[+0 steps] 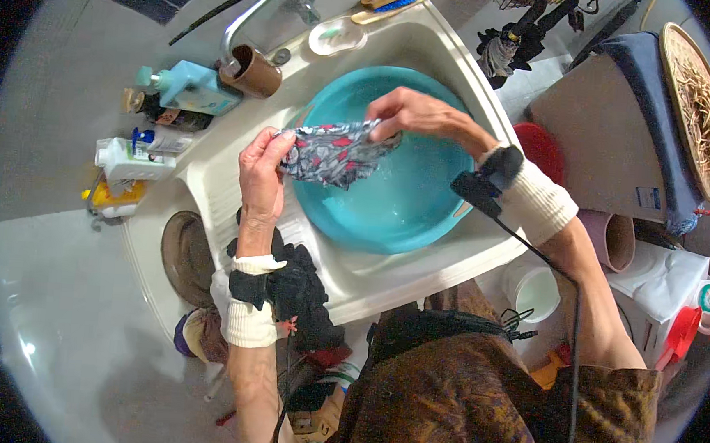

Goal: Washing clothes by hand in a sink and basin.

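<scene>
A grey, white and red patterned cloth [337,153] is stretched between my two hands above a turquoise basin [322,227]. My left hand [263,166] pinches its left end between thumb and fingers, over the sink's ribbed board. At the other end, my right hand [408,114] is closed on the cloth's upper right corner, over the basin. Part of the cloth hangs down in loose folds. Water appears to lie in the basin, which stands inside the white sink [358,292]. What the cloth is exactly, I cannot tell.
Several bottles, including a blue pump bottle [196,87], line the sink's left side by a brown cup [257,73]. Behind are the faucet [263,9], a soap dish [337,37] and a brush [397,2]. Black cloth [305,288] lies below my left wrist; a white bucket [531,291] stands right.
</scene>
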Available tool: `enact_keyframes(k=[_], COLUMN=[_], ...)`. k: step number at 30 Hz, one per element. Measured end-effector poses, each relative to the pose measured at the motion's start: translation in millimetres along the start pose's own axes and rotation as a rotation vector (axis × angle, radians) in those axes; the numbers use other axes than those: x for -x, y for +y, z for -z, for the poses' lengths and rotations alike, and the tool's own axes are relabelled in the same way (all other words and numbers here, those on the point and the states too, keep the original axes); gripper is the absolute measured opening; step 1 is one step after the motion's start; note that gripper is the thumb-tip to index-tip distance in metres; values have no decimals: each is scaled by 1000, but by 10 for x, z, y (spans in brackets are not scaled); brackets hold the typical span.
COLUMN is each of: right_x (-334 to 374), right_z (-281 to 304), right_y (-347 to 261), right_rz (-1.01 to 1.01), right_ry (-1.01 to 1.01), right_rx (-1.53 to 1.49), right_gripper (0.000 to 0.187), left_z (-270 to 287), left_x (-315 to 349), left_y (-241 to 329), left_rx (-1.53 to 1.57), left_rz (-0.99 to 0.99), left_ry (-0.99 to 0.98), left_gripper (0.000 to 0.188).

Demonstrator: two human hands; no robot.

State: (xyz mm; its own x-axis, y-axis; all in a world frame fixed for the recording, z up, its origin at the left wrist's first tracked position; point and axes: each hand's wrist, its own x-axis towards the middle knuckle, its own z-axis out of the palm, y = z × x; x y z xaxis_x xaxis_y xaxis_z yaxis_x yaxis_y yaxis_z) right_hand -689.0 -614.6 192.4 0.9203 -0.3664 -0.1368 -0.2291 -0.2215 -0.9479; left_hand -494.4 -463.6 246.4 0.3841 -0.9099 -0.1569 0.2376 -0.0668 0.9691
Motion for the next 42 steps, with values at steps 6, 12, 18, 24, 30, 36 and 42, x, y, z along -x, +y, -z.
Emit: enact_keyframes(k=[6,12,18,24,30,36,42], right_x=[162,12,-175,-48,-147,6,136], right_z=[-138,-813,-1358,-1262,-1138,-1627,-555], right_y=[-308,-490,-488,-348,61,-670,8], right_rz=[172,96,104,334,229,434,163], right_ry=[247,534,743,782,780,747,564], right_rx=[-400,-472,472,574,682,575,727], right_gripper=[16,18,32,20,21,25,29], left_z=[163,-193,-414,-390,-627,258,-477], left_x=[255,212,334,394,338,502,485], left_y=[1,-495,-734,-958,-977,-1274,-345], left_rx=[-196,452,610,780,569,573,181], left_rz=[-37,289,358,329,404,-172,307], left_ry=[-40,-67,31,-32,160,-405,-33], left_gripper=[15,40,44,28,27,30,22])
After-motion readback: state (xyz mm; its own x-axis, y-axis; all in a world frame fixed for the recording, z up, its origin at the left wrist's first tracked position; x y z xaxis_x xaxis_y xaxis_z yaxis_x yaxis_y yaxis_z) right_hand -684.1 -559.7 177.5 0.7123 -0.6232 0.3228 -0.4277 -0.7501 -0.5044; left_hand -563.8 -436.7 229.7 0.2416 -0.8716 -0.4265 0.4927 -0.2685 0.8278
